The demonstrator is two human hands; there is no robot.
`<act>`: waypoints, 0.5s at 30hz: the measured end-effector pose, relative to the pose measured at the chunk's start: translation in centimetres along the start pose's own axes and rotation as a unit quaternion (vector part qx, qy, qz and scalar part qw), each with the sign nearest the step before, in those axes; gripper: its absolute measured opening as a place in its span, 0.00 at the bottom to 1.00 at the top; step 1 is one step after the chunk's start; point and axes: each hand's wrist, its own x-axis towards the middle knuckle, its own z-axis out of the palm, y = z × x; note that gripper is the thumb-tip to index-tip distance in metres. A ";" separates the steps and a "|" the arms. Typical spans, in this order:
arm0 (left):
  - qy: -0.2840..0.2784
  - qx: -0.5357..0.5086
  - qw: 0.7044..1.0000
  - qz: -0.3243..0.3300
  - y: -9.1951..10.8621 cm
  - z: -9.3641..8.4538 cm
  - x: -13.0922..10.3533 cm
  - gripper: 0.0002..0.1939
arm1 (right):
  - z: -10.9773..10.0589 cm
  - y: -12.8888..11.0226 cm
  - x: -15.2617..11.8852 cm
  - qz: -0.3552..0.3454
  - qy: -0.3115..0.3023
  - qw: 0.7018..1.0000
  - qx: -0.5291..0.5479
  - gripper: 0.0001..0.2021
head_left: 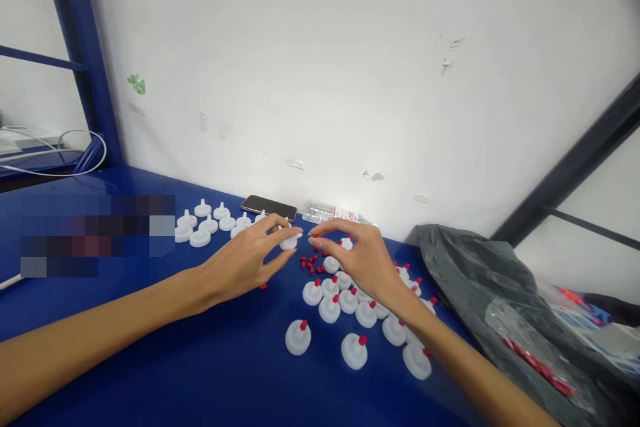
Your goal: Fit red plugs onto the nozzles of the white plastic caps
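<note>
Two hands face each other just above the table (pixel 225 373), near but not touching; the left hand (pixel 255 250) has thumb and fingers parted only as wide as the white cap (pixel 289 241) they grip by its rim, tilted so that its spout points at the other hand, seemingly to leave that end free; the right hand (pixel 367 260) has thumb and forefinger pinched nearly together on what looks like a red tip (pixel 315 237), mostly hidden by the fingers.

Below and between them lie loose red tips (pixel 311 264), within easy reach of either hand, I would say; bare caps (pixel 201 238) stand spout up on the left side, while red-topped caps (pixel 329 309) gather under and around the right forearm, which I take for sorting by side, one kind kept from the other.

Farther out, a phone (pixel 269 207) and a bottle (pixel 320 211) lie against the wall (pixel 300 67), probably to be out of the way; at the right edge a clear bag (pixel 540 360) with red pieces in it rests on a black bag (pixel 450 280), perhaps as a supply.
</note>
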 end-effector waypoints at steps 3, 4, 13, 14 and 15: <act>0.001 0.006 0.999 0.032 0.6 -0.3 0.1 0.19 | 0.4 -0.6 -0.3 0.010 0.027 0.999 0.045 0.02; 0.004 0.007 0.999 0.040 0.8 -0.4 0.1 0.18 | 0.5 -0.7 -0.4 0.014 0.030 0.998 0.059 0.01; 0.088 -0.008 0.996 0.030 1.2 -0.6 -0.1 0.17 | 1.1 -0.9 -0.5 0.033 0.043 0.993 0.108 0.02; 0.090 -0.008 0.995 0.035 1.2 -0.6 -0.2 0.16 | 1.1 -0.9 -0.6 0.035 0.041 0.992 0.111 0.02; 0.090 -0.007 0.995 0.042 1.2 -0.6 -0.2 0.15 | 1.2 -0.9 -0.6 0.036 0.040 0.992 0.113 0.03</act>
